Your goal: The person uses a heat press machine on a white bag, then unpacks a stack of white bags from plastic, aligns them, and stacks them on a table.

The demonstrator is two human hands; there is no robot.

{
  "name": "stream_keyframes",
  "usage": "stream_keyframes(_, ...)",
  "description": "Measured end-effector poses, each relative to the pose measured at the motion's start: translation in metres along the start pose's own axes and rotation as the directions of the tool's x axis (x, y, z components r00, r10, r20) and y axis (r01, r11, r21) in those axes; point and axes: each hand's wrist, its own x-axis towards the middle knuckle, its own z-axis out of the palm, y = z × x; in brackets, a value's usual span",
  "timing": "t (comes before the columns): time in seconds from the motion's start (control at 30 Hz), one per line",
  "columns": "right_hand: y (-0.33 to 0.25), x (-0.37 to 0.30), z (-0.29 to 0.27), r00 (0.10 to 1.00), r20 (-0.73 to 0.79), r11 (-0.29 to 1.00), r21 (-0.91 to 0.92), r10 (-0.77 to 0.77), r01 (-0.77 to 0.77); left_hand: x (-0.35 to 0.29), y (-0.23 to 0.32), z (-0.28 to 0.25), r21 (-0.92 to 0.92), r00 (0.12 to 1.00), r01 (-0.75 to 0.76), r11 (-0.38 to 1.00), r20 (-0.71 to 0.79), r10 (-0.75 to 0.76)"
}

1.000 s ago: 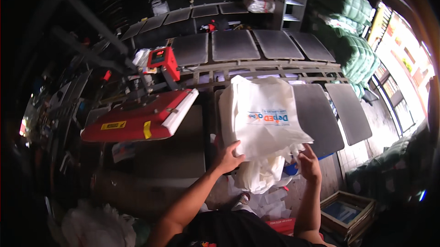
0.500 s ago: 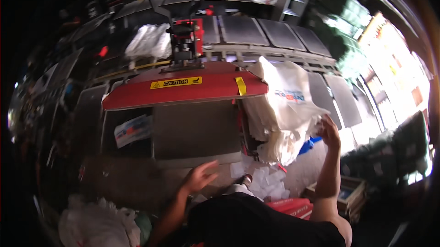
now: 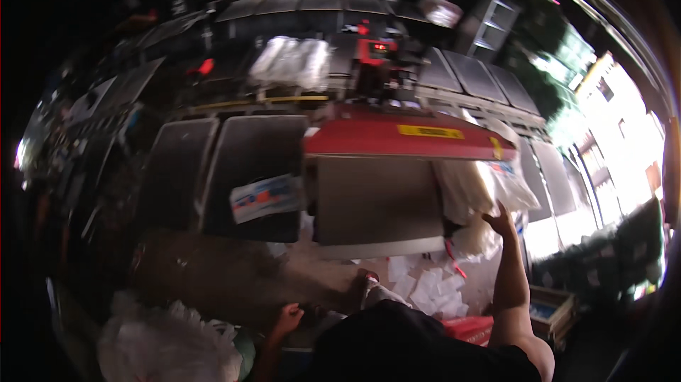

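My right hand (image 3: 502,222) reaches to the near edge of a pile of white cloth (image 3: 477,194) with a red-and-blue print, right of the press. Its thumb stands apart from the fingers, which touch or nearly touch the cloth. Low and to the left, my left hand (image 3: 287,318) hangs near my body; its fingers are small and smeared. The red upper plate (image 3: 383,142) of a heat press, with yellow labels, hangs above a grey lower plate (image 3: 379,205). A white printed piece (image 3: 264,199) lies flat on a dark board (image 3: 255,148) to the left.
White bundles (image 3: 292,63) lie beyond the press, by rows of dark boards (image 3: 482,77). White paper pieces (image 3: 436,290) litter the floor. A pale plastic heap (image 3: 167,343) sits at lower left, a wooden crate (image 3: 553,311) at lower right. Dark green wrapped bales (image 3: 603,261) stand at right.
The view has turned left, so the press sits farther right in the picture. My left hand has drawn back toward my body. My right hand's thumb and fingers have spread at the cloth.
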Motion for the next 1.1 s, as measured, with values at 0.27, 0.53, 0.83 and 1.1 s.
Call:
stream_keyframes(0.27,0.04,0.029,0.047,0.964,-0.221,0.985,0.119,0.149,-0.125,0.025,-0.008,-0.035,0.051,0.987,0.0,0.999,-0.16,0.008)
stream_keyframes(0.53,-0.067,-0.013,0.033,0.791,-0.595,0.989,0.039,0.138,-0.143,0.009,0.103,-0.111,0.219,0.952,0.234,0.947,0.146,-0.269)
stream_keyframes(0.83,-0.078,-0.149,0.082,0.647,-0.743,0.935,-0.087,0.17,-0.345,0.264,0.361,-0.279,0.438,0.861,-0.419,0.795,-0.087,0.501)
stream_keyframes(1.1,-0.257,-0.363,0.174,0.728,-0.349,0.752,-0.09,0.591,-0.653,0.531,0.493,-0.298,0.655,0.635,-0.561,0.506,-0.051,0.771)
